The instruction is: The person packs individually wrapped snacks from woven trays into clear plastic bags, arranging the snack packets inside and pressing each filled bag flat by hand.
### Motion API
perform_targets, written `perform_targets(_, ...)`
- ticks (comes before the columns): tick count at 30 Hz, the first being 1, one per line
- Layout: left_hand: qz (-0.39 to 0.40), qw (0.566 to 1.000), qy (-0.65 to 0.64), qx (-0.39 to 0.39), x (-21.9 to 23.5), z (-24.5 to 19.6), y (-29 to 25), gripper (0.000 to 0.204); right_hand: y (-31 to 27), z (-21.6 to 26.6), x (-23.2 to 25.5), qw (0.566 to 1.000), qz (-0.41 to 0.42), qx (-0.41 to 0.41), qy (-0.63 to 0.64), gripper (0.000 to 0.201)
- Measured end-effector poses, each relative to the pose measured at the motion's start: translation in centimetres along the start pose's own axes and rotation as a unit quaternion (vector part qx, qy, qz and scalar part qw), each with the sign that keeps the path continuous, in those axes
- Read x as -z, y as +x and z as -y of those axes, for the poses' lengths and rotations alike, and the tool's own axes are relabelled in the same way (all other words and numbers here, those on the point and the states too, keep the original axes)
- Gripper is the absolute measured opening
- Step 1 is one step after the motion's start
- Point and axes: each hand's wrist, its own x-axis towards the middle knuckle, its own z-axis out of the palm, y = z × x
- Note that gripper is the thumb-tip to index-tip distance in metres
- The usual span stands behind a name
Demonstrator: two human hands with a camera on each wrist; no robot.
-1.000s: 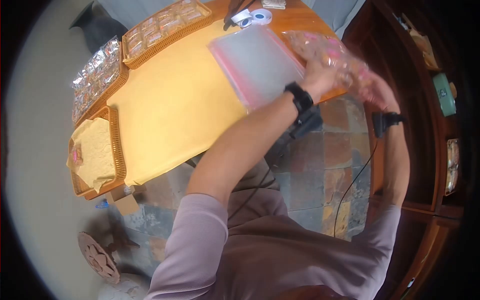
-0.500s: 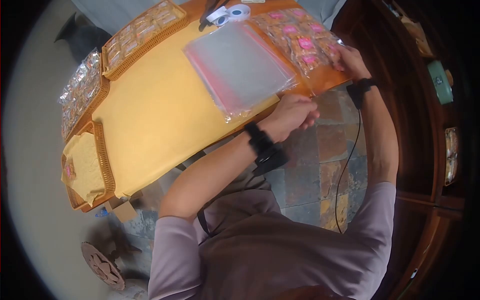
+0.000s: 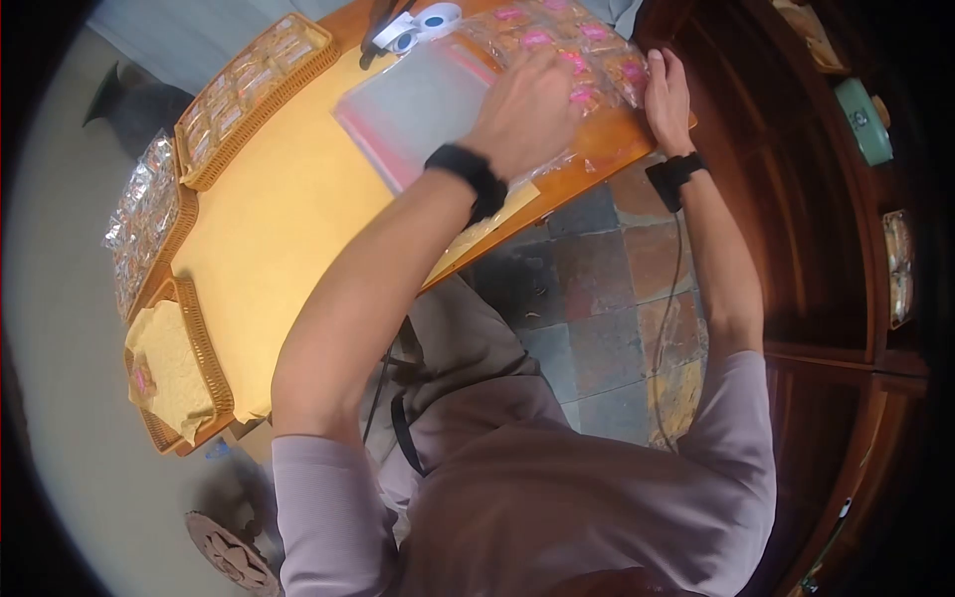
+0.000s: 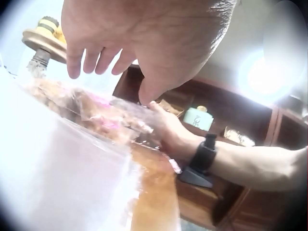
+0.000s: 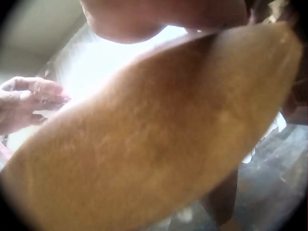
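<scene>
Head view, contents of your table (image 3: 607, 142), with places given from the yellow sheet (image 3: 288, 229).

- One clear package (image 3: 609, 65) with pink labels: past the sheet's right end, flat on bare wood. Lying flat probably spreads its contents evenly; whether it overlaps the neighbouring film is unclear.
- One left hand (image 3: 522, 114), yours: to the right of the sheet, over the package's near side, fingers loosely extended in the left wrist view, gripping nothing. Whether the fingertips press the plastic cannot be told.
- One right hand (image 3: 669, 99), yours: beyond the sheet's right end, fingers straight at the package's outer edge. Set there, it seems suited to steadying that border; firm contact cannot be confirmed, as the right wrist view shows mostly blurred skin.
- One stack of clear film (image 3: 418, 104), pink-edged: on the sheet's right part, presumably placed within easy reach.
- Two white rolls (image 3: 436, 18): just off the sheet's far right corner, beside a dark tool.
- One wicker basket (image 3: 261, 114) of wrapped packets: along the sheet's far left edge.
- One basket of silvery packets (image 3: 139, 224): beside the sheet's left edge.
- One cloth-lined basket (image 3: 204, 348): at the sheet's near left corner, holding a small pink-labelled packet (image 3: 142, 378); the lining likely cushions it.
</scene>
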Motion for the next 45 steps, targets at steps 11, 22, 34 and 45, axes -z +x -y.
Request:
perform_targets(11, 0.091, 0.992, 0.07, 0.06, -4.9, 2.4, 3.3, 0.08, 0.6, 0.4, -2.6, 0.996, -0.074, -0.053, 0.012, 0.077)
perform_targets(22, 0.088, 0.985, 0.141, 0.046, -6.1, 2.1, 1.1, 0.102, 2.3, 1.3, -2.1, 0.987, 0.119, -0.007, -0.104, 0.096)
perform_targets(34, 0.051, 0.996, 0.059, 0.05, 3.6, -1.8, -4.7, 0.069, 2.8, 5.1, -4.1, 0.893, 0.318, 0.099, -0.304, 0.107)
perform_targets(45, -0.172, 0.931, 0.095, 0.309, 12.9, -4.5, -22.4, 0.03, 1.9, 8.4, -9.0, 0.858, 0.359, 0.143, -0.338, 0.099)
